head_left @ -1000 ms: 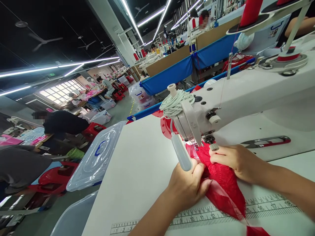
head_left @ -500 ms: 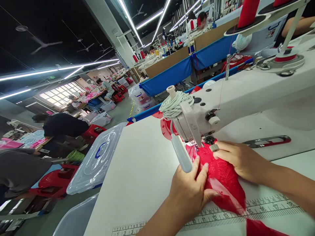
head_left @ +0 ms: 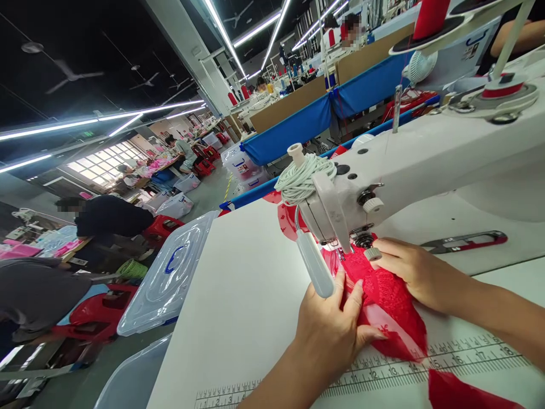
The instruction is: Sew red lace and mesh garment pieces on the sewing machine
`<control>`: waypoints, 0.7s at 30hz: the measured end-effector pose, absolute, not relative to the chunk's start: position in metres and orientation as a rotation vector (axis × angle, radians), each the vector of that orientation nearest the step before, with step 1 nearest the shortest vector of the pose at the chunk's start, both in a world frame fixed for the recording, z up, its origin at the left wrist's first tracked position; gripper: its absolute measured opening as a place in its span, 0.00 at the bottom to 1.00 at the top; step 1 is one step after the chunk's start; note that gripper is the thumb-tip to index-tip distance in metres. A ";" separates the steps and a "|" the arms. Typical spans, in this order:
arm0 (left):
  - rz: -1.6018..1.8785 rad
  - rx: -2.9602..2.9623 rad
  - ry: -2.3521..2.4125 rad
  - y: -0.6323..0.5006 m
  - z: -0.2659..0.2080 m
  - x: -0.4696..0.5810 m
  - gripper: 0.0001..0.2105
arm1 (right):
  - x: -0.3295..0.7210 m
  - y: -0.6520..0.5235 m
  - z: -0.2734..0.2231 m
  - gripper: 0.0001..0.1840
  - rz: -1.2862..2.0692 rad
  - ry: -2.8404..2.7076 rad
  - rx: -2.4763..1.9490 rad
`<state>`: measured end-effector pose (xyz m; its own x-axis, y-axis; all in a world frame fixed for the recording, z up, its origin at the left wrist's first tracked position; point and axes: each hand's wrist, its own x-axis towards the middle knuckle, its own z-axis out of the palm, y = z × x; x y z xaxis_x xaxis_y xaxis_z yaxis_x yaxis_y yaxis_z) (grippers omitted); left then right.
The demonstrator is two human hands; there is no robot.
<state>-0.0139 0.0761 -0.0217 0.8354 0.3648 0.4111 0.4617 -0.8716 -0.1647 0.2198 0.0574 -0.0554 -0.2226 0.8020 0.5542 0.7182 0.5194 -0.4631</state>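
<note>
Red lace fabric (head_left: 389,295) with a sheer strip lies under the needle area of a white sewing machine (head_left: 430,165). My left hand (head_left: 330,324) rests on the near left part of it, fingers stretched and apart, thumb on the sheer strip. On the other side, my right hand (head_left: 409,270) has its fingers closed at the fabric's edge, close behind the machine's knob. Its thumb and fingertips are partly hidden. A small grey lamp (head_left: 315,264) hangs in front of the needle, which I cannot see clearly.
A printed ruler (head_left: 370,378) runs along the table's near edge, with another red piece (head_left: 464,392) beside it. Thread snips (head_left: 468,241) lie on the machine bed. A lidded plastic box (head_left: 170,278) stands left of the table. Co-workers sit farther left and back.
The red lace fabric has slid slightly toward the needle, its near tip drawing up from the ruler. Both hands keep nearly the same places; the view has shifted a little.
</note>
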 end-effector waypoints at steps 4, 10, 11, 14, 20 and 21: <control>-0.551 -2.739 -0.638 0.077 -0.022 -0.013 0.33 | 0.219 0.058 -0.054 0.19 0.143 -1.995 -1.231; -0.546 -2.712 -0.654 0.080 -0.024 -0.012 0.32 | 0.218 0.060 -0.049 0.19 0.175 -2.019 -1.213; -0.546 -2.710 -0.656 0.080 -0.024 -0.012 0.32 | 0.218 0.060 -0.049 0.19 0.188 -2.017 -1.214; -0.533 -2.714 -0.662 0.080 -0.025 -0.012 0.32 | 0.218 0.060 -0.049 0.19 0.233 -2.008 -1.212; -0.511 -2.721 -0.659 0.080 -0.025 -0.013 0.30 | 0.219 0.061 -0.052 0.19 0.268 -2.003 -1.229; -0.504 -2.718 -0.661 0.081 -0.026 -0.013 0.30 | 0.219 0.061 -0.052 0.18 0.270 -2.005 -1.234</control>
<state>-0.0132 0.0808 -0.0257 0.8327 0.3826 0.4003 0.4873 -0.8497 -0.2015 0.2194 0.0608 -0.0524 -0.2515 0.8356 0.4884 0.6768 0.5126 -0.5285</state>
